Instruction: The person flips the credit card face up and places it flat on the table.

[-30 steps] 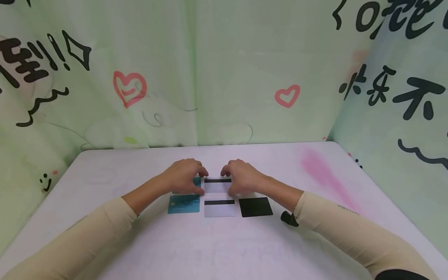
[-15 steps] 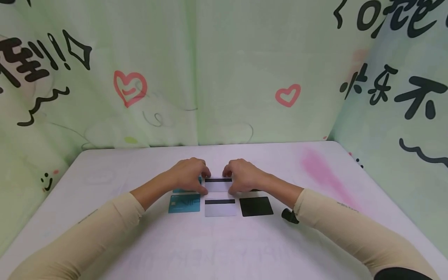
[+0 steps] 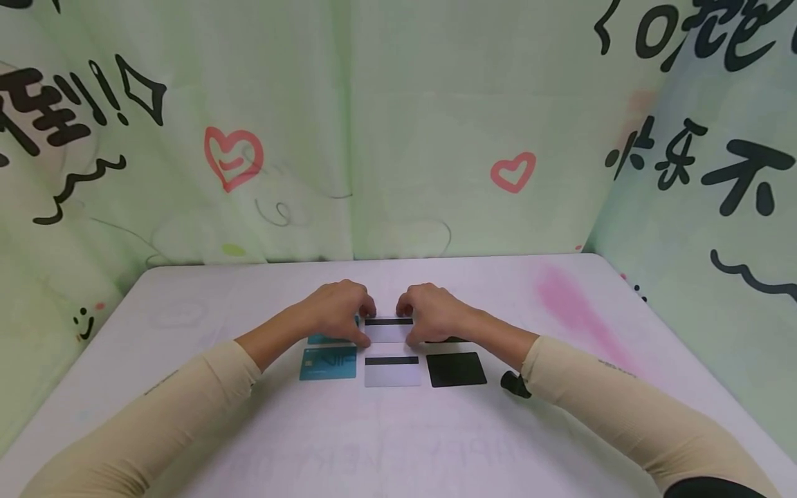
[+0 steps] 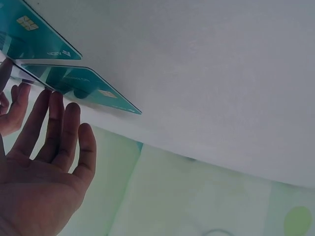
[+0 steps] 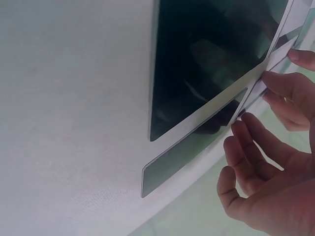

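Six... several cards lie in two rows on the white table. In the far row's middle, a white card with a black stripe (image 3: 389, 333) sits between my hands. My left hand (image 3: 336, 310) holds its left end, thumb at the near corner and fingers at the far one. Its right end is held likewise by my right hand (image 3: 436, 315). The left hand (image 4: 49, 172) partly covers a teal bank card (image 4: 83, 86); the right hand (image 5: 275, 172) partly covers a dark card (image 5: 192, 142). Nearer lie another teal card (image 3: 328, 364), striped white card (image 3: 392, 373) and black card (image 3: 456, 369).
The white tabletop (image 3: 386, 443) extends around the cards, with a pink smear (image 3: 579, 311) at the right. A printed pale green curtain (image 3: 429, 207) hangs behind the far edge. A small black object (image 3: 515, 384) shows by the right sleeve cuff.
My left hand has shifted slightly right, up to the left end of the far white card. My right hand has barely moved. The near cards have stayed in place.
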Demonstrator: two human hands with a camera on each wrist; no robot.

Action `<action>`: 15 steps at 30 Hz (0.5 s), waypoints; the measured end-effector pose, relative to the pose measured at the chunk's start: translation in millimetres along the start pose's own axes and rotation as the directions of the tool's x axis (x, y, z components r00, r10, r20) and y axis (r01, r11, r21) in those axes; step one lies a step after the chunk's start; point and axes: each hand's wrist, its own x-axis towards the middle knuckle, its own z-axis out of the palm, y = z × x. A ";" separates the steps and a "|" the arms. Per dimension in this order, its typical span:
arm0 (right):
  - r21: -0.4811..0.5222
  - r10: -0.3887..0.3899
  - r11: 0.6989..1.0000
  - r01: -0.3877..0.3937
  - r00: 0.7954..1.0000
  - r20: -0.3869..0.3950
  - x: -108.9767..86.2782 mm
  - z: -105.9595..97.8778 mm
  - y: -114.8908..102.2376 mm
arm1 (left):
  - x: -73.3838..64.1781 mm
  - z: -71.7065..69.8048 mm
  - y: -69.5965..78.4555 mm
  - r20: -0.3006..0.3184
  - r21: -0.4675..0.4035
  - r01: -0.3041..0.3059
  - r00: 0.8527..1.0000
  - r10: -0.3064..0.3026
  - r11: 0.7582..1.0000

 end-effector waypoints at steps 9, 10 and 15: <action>-0.022 -0.015 1.000 0.015 1.000 -0.002 1.2 -1.2 0.2 | 0.8 -1.2 1.1 -0.004 -0.003 0.009 1.000 -0.009 1.000; -0.026 -0.016 1.000 0.016 1.000 -0.001 1.0 -1.0 0.3 | 1.1 -1.0 1.1 -0.004 -0.002 0.011 1.000 -0.011 1.000; -0.063 -0.026 0.998 0.025 1.000 -0.003 -0.4 -0.2 1.9 | 2.5 0.1 0.7 -0.004 -0.007 0.024 1.000 -0.025 1.000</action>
